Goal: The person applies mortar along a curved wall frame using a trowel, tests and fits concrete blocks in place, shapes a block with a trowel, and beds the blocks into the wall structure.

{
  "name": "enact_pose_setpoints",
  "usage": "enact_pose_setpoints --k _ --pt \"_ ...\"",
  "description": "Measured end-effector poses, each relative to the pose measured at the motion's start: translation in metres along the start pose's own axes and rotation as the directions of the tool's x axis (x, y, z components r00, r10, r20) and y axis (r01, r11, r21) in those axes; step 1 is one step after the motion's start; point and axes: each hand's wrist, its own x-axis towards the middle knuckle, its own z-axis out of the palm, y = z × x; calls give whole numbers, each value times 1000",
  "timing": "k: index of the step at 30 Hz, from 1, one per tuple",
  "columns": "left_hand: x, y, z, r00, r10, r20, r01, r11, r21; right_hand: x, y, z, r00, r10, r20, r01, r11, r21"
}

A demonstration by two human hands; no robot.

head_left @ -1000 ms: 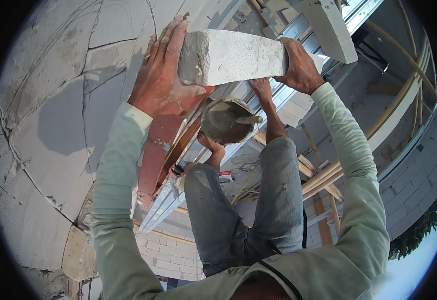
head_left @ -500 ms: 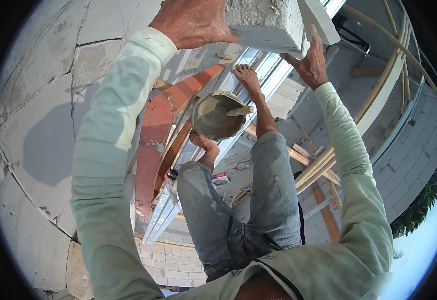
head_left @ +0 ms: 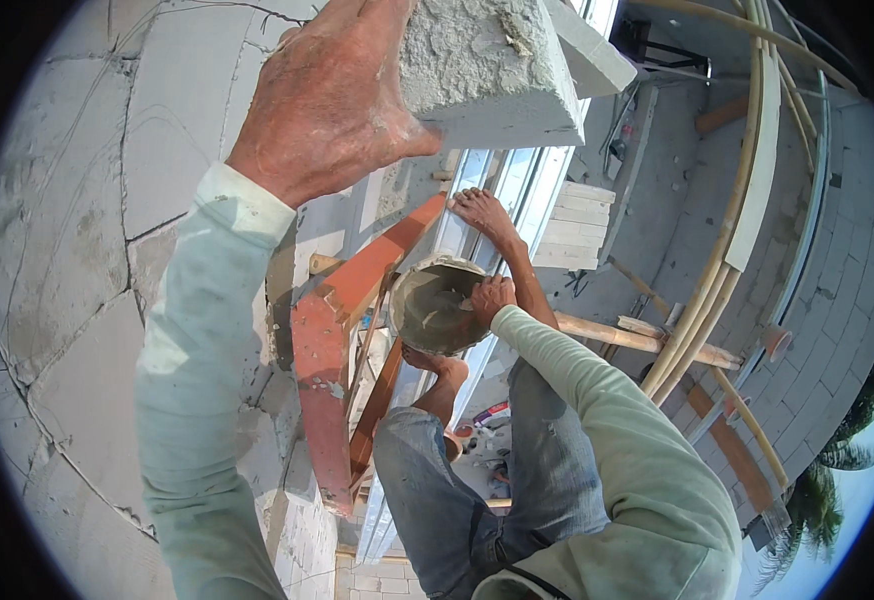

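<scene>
My left hand [head_left: 327, 115] grips the left end of a rough white block [head_left: 487, 75] at the top of the view, its thumb along the lower edge. My right hand [head_left: 493, 298] is lower, inside the rim of a grey mixing bowl [head_left: 422, 325] with wet mortar, closed on the handle of a tool that is mostly hidden. My bare right foot [head_left: 482, 210] rests on silver metal channels [head_left: 567, 170] above the bowl; my left foot is just below it.
A cracked block wall [head_left: 77, 260] fills the left. A red beam [head_left: 317, 370] lies beside the bowl. Bamboo poles [head_left: 707, 310], stacked pale boards [head_left: 577, 225] and a wooden pole [head_left: 607, 332] are at the right, above tiled or block surfaces far below.
My right hand has left the block and moved down to the handle in the bowl. My left hand has shifted left and down, still on the block.
</scene>
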Motion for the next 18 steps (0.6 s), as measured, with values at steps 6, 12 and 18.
enact_pose_setpoints --k 6,12,18 --pt "4 17 -1 999 -29 -38 32 996 78 -17 -40 -6 912 -235 337 125 940 317" --pt "6 16 0 999 -27 -34 29 999 40 -57 -42 -13 949 -196 248 78 906 416" --pt "17 21 -8 994 -107 33 105 993 49 -132 -9 -67 981 -120 -149 184 807 560"
